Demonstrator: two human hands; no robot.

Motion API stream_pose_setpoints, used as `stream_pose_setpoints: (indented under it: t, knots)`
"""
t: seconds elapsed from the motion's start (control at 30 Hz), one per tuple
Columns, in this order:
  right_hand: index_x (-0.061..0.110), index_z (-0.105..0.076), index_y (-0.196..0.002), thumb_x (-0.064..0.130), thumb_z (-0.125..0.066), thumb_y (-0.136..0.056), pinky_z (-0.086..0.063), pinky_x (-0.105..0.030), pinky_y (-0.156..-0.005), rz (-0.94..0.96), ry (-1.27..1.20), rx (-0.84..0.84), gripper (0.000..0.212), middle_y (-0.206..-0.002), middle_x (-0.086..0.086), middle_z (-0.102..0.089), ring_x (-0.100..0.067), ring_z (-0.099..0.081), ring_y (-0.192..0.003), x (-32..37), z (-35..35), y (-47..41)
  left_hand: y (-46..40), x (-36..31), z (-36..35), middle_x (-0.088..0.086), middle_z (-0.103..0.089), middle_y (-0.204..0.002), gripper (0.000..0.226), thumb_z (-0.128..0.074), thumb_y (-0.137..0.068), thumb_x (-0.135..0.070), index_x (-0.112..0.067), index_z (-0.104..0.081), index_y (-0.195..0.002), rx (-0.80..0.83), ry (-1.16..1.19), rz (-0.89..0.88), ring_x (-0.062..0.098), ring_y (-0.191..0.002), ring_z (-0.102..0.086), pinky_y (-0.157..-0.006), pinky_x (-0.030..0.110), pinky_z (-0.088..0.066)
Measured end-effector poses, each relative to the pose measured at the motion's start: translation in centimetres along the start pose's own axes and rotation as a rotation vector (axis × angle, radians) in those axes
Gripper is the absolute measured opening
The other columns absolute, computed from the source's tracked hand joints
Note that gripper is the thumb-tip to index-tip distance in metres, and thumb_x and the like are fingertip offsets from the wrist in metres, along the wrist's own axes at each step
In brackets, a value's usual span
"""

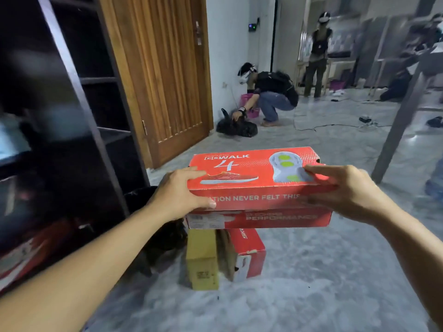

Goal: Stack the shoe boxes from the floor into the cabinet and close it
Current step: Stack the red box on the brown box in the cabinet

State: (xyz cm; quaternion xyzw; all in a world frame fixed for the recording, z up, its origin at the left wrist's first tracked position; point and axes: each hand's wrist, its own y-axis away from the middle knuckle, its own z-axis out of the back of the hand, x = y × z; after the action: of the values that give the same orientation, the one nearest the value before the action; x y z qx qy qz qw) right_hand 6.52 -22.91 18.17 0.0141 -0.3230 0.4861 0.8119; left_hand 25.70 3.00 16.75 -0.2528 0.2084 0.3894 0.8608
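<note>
A: What stands at the far left?
B: The dark cabinet (72,97), open, shelves blurred; a red box (26,257) lies low in it.

A: And the hands?
B: The left hand (178,194) grips the left end of the top red shoe box (254,178), fingers curled over the lid, thumb on the front face. The right hand (345,190) holds the right end likewise.

A: Where does that box sit?
B: Flat on a second red box (261,219), which rests on a yellow box (202,258) and another red box (249,252) on the floor (311,283).

A: Room to move?
B: Bare floor right of the stack; a grey table leg (402,113) stands well apart at the right
</note>
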Motion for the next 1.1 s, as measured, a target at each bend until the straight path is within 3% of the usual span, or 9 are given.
stream_pose_setpoints:
  t: [0.13,0.27,0.37,0.47,0.6,0.7,0.8,0.93,1.1]
  knots:
    - [0.043,-0.064,-0.119,0.038,-0.087,-0.060,-0.047,-0.030,-0.079,0.132,-0.028,0.054,0.063,-0.115,0.004,-0.070,-0.020,-0.063,-0.107,6.1,-0.1,0.3,5.3,1.6,7.2,-0.007,-0.050,-0.142,0.084,-0.090,-0.052,-0.044,-0.031,-0.060,-0.129,-0.100,-0.065,0.068,0.010,-0.122,-0.050,-0.102,0.029,-0.039]
    - [0.047,-0.064,-0.115,0.048,-0.086,-0.056,-0.049,-0.031,-0.081,0.263,-0.052,0.111,0.063,-0.113,0.008,-0.069,-0.015,-0.063,-0.102,12.5,-0.9,0.7,10.0,3.5,14.1,-0.010,-0.059,-0.132,0.081,-0.090,-0.048,-0.048,-0.035,-0.064,-0.124,-0.170,-0.124,0.163,0.001,-0.107,-0.053,-0.088,0.021,-0.040]
    - [0.045,-0.066,-0.115,0.053,-0.084,-0.053,-0.051,-0.025,-0.076,0.362,-0.078,0.174,0.064,-0.107,0.012,-0.070,-0.007,-0.065,-0.091,17.3,-1.8,1.1,13.6,4.8,19.1,-0.013,-0.062,-0.126,0.082,-0.089,-0.044,-0.051,-0.038,-0.065,-0.121,-0.203,-0.147,0.242,0.005,-0.109,-0.058,-0.093,0.027,-0.045]
    - [0.043,-0.067,-0.115,0.058,-0.081,-0.050,-0.045,-0.006,-0.063,0.466,-0.113,0.216,0.068,-0.098,0.018,-0.070,0.011,-0.061,-0.080,22.4,-2.9,1.6,17.0,6.3,24.0,-0.015,-0.067,-0.115,0.086,-0.087,-0.033,-0.060,-0.040,-0.067,-0.114,-0.237,-0.158,0.319,0.004,-0.101,-0.063,-0.098,0.031,-0.047]
    - [0.042,-0.065,-0.119,0.061,-0.078,-0.054,-0.051,-0.016,-0.064,0.588,-0.159,0.286,0.069,-0.102,0.017,-0.068,0.002,-0.066,-0.081,29.9,-5.2,1.8,21.2,9.1,30.3,-0.017,-0.070,-0.104,0.093,-0.076,-0.012,-0.078,-0.046,-0.071,-0.099,-0.369,-0.158,0.391,0.004,-0.095,-0.066,-0.097,0.037,-0.051]
    - [0.044,-0.063,-0.121,0.061,-0.079,-0.055,-0.050,-0.016,-0.064,0.658,-0.222,0.304,0.070,-0.104,0.013,-0.069,-0.001,-0.065,-0.083,35.7,-7.2,1.9,24.1,10.2,34.9,-0.017,-0.070,-0.101,0.079,-0.083,-0.015,-0.070,-0.049,-0.071,-0.090,-0.490,-0.148,0.448,0.007,-0.094,-0.066,-0.095,0.039,-0.052]
    - [0.039,-0.064,-0.122,0.054,-0.081,-0.059,-0.053,-0.022,-0.076,0.722,-0.293,0.290,0.067,-0.102,0.012,-0.070,-0.002,-0.065,-0.088,41.4,-8.8,1.8,25.9,10.7,38.9,-0.014,-0.067,-0.108,0.065,-0.092,-0.031,-0.049,-0.045,-0.069,-0.093,-0.604,-0.187,0.495,0.011,-0.098,-0.064,-0.095,0.039,-0.050]
    - [0.033,-0.063,-0.124,0.043,-0.084,-0.065,-0.056,-0.034,-0.086,0.790,-0.389,0.255,0.064,-0.106,0.008,-0.070,-0.009,-0.067,-0.092,48.6,-10.3,0.8,26.1,12.6,43.4,-0.004,-0.065,-0.112,0.068,-0.095,-0.046,-0.024,-0.029,-0.071,-0.110,-0.787,-0.228,0.534,0.015,-0.095,-0.063,-0.090,0.036,-0.050]
    - [0.030,-0.064,-0.123,0.033,-0.083,-0.069,-0.055,-0.037,-0.089,0.849,-0.488,0.181,0.058,-0.111,0.004,-0.070,-0.014,-0.067,-0.097,56.5,-11.6,-1.5,24.6,14.4,48.2,0.005,-0.064,-0.122,0.073,-0.093,-0.053,-0.016,-0.016,-0.066,-0.122,-0.965,-0.272,0.557,0.018,-0.100,-0.059,-0.092,0.030,-0.045]
